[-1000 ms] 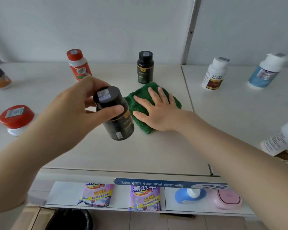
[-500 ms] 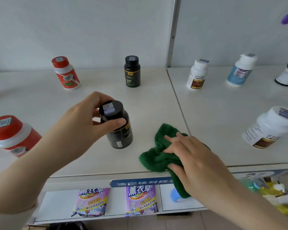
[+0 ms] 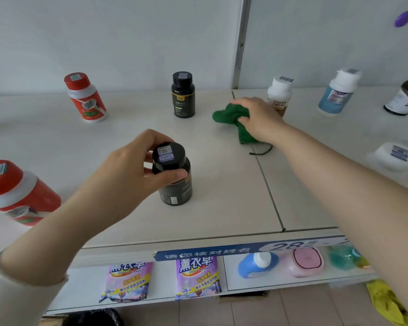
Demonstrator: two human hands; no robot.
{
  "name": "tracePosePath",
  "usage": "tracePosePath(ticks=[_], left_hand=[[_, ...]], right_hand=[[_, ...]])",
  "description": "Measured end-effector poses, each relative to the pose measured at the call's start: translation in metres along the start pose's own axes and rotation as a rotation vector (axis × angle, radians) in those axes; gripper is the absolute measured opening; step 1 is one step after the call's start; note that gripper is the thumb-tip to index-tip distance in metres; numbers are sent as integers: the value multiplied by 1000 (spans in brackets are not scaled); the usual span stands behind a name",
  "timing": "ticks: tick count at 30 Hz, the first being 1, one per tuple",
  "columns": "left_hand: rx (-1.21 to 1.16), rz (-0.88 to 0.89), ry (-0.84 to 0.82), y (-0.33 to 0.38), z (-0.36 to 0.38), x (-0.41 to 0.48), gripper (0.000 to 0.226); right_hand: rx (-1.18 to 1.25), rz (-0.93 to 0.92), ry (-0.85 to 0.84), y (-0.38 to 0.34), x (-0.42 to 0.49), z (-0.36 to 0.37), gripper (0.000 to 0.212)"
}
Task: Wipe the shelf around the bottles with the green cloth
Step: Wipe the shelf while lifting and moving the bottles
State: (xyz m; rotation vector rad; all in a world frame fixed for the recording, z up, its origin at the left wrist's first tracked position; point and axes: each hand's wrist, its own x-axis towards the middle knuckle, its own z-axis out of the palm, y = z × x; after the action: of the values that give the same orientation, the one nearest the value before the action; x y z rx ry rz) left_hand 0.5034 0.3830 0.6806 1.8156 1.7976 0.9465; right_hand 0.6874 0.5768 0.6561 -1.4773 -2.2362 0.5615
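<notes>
Green cloth [image 3: 230,115]: bunched under the right hand [image 3: 260,118] near the back of the shelf [image 3: 222,203]. A sweep rightward could topple the white bottle [image 3: 279,95] just beside the knuckles (tall, probably light).
Black bottle [image 3: 174,184]: gripped only at its cap, so it might slip or tip. I cannot tell whether its base rests on the shelf.
Right hand: fingers curled over the cloth, gripping it against the shelf.
Left hand [image 3: 127,170]: thumb and fingers pinching the black bottle's cap.
</notes>
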Motion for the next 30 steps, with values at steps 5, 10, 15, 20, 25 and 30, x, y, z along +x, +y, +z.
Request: tracePosePath(ticks=[5, 10, 15, 20, 25, 30], left_hand=[[-18, 25, 14, -4, 4, 0, 31], [-38, 35, 14, -5, 6, -1, 30], [-36, 50, 2, -3, 7, -2, 30], [-31, 26, 17, 1, 10, -6, 30], [-4, 0, 35, 4, 13, -11, 31], [-24, -18, 67, 4, 16, -15, 31]], right_hand=[[-37, -110, -103, 10, -14, 9, 45], [62, -335, -245, 4, -113, 6, 56], [264, -405, -462, 8, -177, -10, 59], [392, -275, -286, 2, -148, -36, 54], [247, -147, 34, 3, -66, -25, 36], [-12, -229, -153, 7, -65, 11, 45]])
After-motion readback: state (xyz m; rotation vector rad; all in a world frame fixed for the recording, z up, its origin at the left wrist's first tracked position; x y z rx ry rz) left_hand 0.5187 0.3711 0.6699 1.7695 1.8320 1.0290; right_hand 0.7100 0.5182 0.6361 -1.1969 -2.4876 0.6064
